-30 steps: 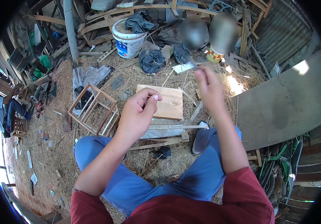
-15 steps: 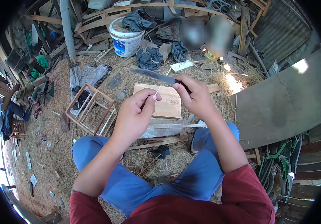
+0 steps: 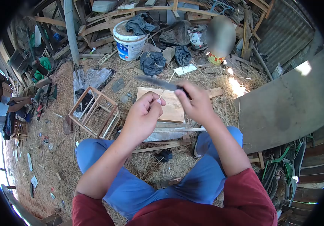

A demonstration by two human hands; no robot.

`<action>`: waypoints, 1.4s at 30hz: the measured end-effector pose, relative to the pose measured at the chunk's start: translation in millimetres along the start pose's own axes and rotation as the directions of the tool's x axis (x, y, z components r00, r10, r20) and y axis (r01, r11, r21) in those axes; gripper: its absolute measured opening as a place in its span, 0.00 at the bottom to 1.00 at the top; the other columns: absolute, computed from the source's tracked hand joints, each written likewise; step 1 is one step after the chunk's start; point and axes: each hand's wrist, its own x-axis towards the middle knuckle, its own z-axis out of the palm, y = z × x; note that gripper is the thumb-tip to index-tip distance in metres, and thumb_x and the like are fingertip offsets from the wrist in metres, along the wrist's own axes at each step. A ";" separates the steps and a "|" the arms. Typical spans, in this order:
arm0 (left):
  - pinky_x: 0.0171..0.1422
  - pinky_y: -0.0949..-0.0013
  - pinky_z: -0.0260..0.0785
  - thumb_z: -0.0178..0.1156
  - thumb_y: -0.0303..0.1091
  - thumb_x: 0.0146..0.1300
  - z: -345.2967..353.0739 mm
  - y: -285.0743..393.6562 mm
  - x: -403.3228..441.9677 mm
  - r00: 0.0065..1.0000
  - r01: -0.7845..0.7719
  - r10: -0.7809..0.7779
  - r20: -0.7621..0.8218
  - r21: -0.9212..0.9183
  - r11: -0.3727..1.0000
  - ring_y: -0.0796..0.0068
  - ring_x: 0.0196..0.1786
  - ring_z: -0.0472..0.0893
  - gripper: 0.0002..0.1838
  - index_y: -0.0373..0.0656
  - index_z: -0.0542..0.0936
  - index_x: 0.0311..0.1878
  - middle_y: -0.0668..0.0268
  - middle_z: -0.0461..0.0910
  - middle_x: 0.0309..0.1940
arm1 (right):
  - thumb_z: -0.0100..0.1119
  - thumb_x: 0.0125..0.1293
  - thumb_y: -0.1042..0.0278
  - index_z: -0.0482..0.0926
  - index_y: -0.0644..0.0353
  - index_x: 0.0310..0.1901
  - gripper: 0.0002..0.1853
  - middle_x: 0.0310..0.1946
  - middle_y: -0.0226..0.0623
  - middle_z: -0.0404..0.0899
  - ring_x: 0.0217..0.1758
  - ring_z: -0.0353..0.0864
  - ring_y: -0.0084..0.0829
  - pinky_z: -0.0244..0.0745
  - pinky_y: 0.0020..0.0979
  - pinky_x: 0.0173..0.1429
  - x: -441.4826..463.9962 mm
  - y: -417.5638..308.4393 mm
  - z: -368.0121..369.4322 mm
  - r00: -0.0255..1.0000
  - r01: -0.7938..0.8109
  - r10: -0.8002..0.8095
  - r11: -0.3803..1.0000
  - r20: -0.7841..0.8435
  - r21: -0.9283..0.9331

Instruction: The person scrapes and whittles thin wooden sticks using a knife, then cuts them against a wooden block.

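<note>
A thin pale wooden stick point(image 3: 162, 94) is pinched between the thumb and fingers of my left hand point(image 3: 145, 111), its tip pointing up and away from me. My right hand point(image 3: 196, 103) is closed around the dark handle of a knife point(image 3: 155, 81). The blade, slightly blurred, points left and crosses just above or at the stick; whether it touches I cannot tell. Below both hands lies a thick light wooden board point(image 3: 174, 110), partly covered by my left hand. A small wooden frame point(image 3: 94, 112) stands on the ground left of my hands.
Straw and shavings cover the ground. Ahead are a white bucket point(image 3: 130, 45), black plastic bags point(image 3: 152, 62) and piled wood. A large grey sheet point(image 3: 282, 100) is on my right. Wood strips point(image 3: 162, 145) lie between my legs. Another person point(image 3: 9, 107) sits at the far left.
The view has shifted slightly, so surroundings appear a little lower and to the right. The knife blade has become blurred near the stick. The person at left shows more fully. Both grips are unchanged.
</note>
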 end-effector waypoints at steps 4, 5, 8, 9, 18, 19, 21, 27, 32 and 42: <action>0.33 0.71 0.61 0.49 0.36 0.84 1.5 -1.8 3.9 0.996 -0.050 0.052 -0.073 0.026 0.998 0.85 0.27 0.67 0.14 0.38 0.81 0.50 0.74 0.70 0.25 | 0.66 0.73 0.68 0.81 0.62 0.47 0.08 0.34 0.45 0.83 0.37 0.85 0.48 0.78 0.42 0.43 1.8 -5.6 4.1 0.987 0.083 -0.088 0.996 0.137 0.043; 0.33 0.71 0.61 0.49 0.36 0.84 0.3 -2.4 4.7 0.996 -0.049 0.051 -0.077 0.028 0.998 0.85 0.27 0.67 0.14 0.38 0.81 0.50 0.74 0.70 0.25 | 0.66 0.73 0.68 0.81 0.62 0.47 0.08 0.34 0.45 0.83 0.37 0.85 0.48 0.78 0.42 0.43 2.8 -5.5 5.3 0.986 0.084 -0.090 0.995 0.137 0.047; 0.33 0.70 0.61 0.49 0.37 0.85 -1.8 -1.6 7.4 0.993 -0.076 0.090 -0.075 0.176 0.981 0.84 0.26 0.67 0.14 0.38 0.80 0.49 0.73 0.69 0.24 | 0.66 0.73 0.67 0.81 0.63 0.47 0.08 0.35 0.45 0.84 0.38 0.85 0.49 0.78 0.43 0.43 2.5 -3.3 7.0 0.985 0.043 -0.048 0.999 0.165 0.033; 0.32 0.70 0.61 0.48 0.37 0.85 -3.5 2.3 7.0 0.998 -0.041 0.049 -0.048 0.166 0.985 0.84 0.26 0.67 0.14 0.39 0.80 0.49 0.74 0.68 0.23 | 0.66 0.73 0.63 0.81 0.60 0.45 0.09 0.32 0.43 0.83 0.34 0.85 0.47 0.77 0.43 0.39 3.1 -1.3 8.0 0.989 0.088 -0.089 0.996 0.116 0.015; 0.26 0.73 0.51 0.48 0.39 0.86 -2.7 2.8 13.6 1.000 0.025 -0.025 -0.010 0.043 0.999 0.88 0.22 0.58 0.13 0.43 0.78 0.48 0.79 0.63 0.21 | 0.67 0.73 0.55 0.82 0.59 0.41 0.14 0.30 0.43 0.83 0.32 0.85 0.49 0.76 0.45 0.36 12.3 10.7 -0.8 0.992 0.122 -0.119 0.986 0.037 -0.115; 0.22 0.76 0.44 0.47 0.40 0.87 -2.8 7.4 13.1 0.998 0.060 -0.059 0.020 -0.058 0.997 0.90 0.20 0.53 0.12 0.45 0.77 0.49 0.81 0.59 0.20 | 0.66 0.74 0.55 0.82 0.60 0.41 0.15 0.30 0.44 0.84 0.33 0.85 0.50 0.76 0.46 0.36 13.3 13.4 0.7 0.992 0.130 -0.129 0.982 0.014 -0.140; 0.21 0.76 0.43 0.46 0.41 0.87 1.4 19.6 5.0 0.996 0.054 -0.050 0.072 -0.054 0.997 0.90 0.19 0.52 0.12 0.46 0.76 0.50 0.81 0.59 0.20 | 0.65 0.75 0.55 0.82 0.62 0.42 0.16 0.30 0.44 0.83 0.32 0.84 0.49 0.76 0.44 0.36 23.7 33.3 -13.8 0.988 -0.149 0.140 0.970 -0.057 -0.194; 0.21 0.77 0.43 0.45 0.41 0.88 5.7 18.3 -5.0 0.993 0.073 -0.057 0.104 -0.156 0.985 0.90 0.19 0.51 0.12 0.47 0.74 0.50 0.80 0.59 0.21 | 0.59 0.80 0.57 0.81 0.64 0.45 0.16 0.27 0.44 0.80 0.28 0.80 0.37 0.74 0.38 0.36 20.4 61.4 -30.5 0.897 -0.290 0.303 0.953 -0.321 0.090; 0.22 0.77 0.45 0.47 0.42 0.87 -2.9 11.6 -2.4 0.979 0.181 -0.142 0.145 -0.301 0.937 0.91 0.20 0.54 0.12 0.46 0.75 0.50 0.80 0.62 0.23 | 0.65 0.75 0.61 0.82 0.61 0.43 0.11 0.27 0.42 0.80 0.29 0.82 0.38 0.75 0.39 0.36 0.5 3.1 -6.8 0.993 -0.083 0.083 0.997 -0.080 0.005; 0.23 0.79 0.47 0.54 0.39 0.84 -2.3 11.5 -1.4 0.996 0.087 -0.082 0.034 -0.172 0.981 0.93 0.20 0.59 0.11 0.43 0.82 0.54 0.80 0.68 0.26 | 0.71 0.67 0.66 0.81 0.64 0.43 0.11 0.32 0.45 0.81 0.34 0.82 0.49 0.76 0.42 0.41 5.2 -2.6 -3.3 0.979 0.171 -0.173 0.985 0.104 0.034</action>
